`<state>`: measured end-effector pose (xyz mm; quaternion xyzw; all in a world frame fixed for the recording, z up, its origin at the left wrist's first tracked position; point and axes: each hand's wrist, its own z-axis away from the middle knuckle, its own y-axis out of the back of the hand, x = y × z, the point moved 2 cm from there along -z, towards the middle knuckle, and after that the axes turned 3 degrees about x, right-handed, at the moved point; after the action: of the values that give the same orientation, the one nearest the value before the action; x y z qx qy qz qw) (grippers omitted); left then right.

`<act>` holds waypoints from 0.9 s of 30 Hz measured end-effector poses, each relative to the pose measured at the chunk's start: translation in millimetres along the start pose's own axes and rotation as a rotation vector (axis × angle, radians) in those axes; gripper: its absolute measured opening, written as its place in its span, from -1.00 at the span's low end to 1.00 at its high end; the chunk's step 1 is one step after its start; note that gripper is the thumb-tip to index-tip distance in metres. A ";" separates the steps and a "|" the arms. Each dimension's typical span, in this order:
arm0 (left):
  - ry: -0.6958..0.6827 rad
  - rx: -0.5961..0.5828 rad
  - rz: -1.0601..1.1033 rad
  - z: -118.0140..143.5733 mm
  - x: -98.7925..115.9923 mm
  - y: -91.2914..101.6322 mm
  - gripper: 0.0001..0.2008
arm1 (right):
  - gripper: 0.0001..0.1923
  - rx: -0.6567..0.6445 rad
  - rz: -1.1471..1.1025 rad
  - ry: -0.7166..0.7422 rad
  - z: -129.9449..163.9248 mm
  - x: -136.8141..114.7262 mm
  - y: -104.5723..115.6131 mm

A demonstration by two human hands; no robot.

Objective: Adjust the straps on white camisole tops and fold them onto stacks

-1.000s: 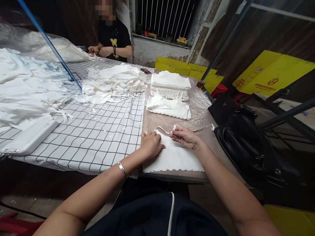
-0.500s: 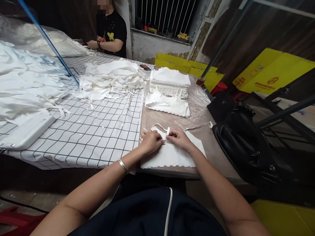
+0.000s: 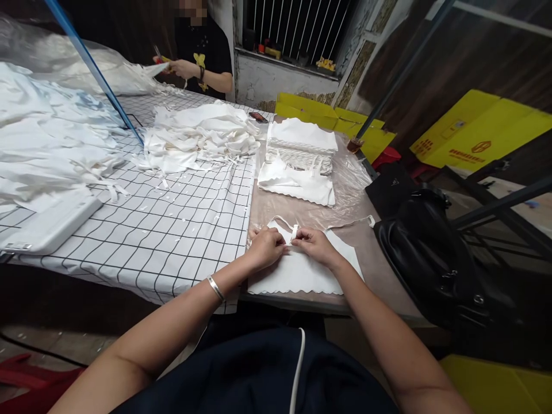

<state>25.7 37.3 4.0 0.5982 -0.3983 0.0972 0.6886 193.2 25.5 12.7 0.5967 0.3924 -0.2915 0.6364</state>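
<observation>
Your lap: dark garment w/ a white cord [image 3: 297,368] running down it, nearest the camera.
L hand [image 3: 265,247]: curled, fingertips pinched on the near end of the white strap [image 3: 294,232]; heel of the hand rests on the white garment [image 3: 302,270]. Silver bangle [image 3: 214,287] on that wrist.
R hand [image 3: 317,244]: also pinched shut on the strap, just R of the L hand; the two hands almost touch, strap end sticking up between them.
Garment: lies flat at the bench [image 3: 371,270] edge right in front of you, scalloped hem toward you, top edge away.
Key relation: strap sits between both hands at the garment's top edge; its long axis runs L-R across the bench. Both hands equally near. The 2nd strap [image 3: 351,222] trails off to the R, free end closer to your R hand, well clear of the L.
Bench surface: brown top under clear plastic sheet on your side; grid-pattern cloth [image 3: 172,230] to the L.
R of bench: black bag [image 3: 435,259], just beside the edge.
Mid bench: single folded white piece [image 3: 302,187], then a stack of folded white pieces [image 3: 302,144] behind it.
L mid: loose heap of white pieces [image 3: 198,138]; blue pole [image 3: 95,72] slanting over it.
Far end: another person's hands [image 3: 181,68] holding white fabric, apart from yours.
Far R: yellow cartons [image 3: 483,138].
</observation>
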 end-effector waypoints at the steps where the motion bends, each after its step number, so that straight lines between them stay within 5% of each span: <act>1: -0.003 0.000 0.003 0.0 0.2 0.4 -0.86 | -0.79 0.000 0.000 0.000 -0.2 0.7 -0.3; 27: 0.005 0.003 0.035 -0.2 1.5 4.4 -0.85 | -0.77 0.053 -0.097 -0.004 6.6 7.2 -8.2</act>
<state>24.0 38.2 8.2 0.5918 -0.4070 0.1115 0.6868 191.1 18.7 2.1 0.5932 0.4116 -0.3334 0.6062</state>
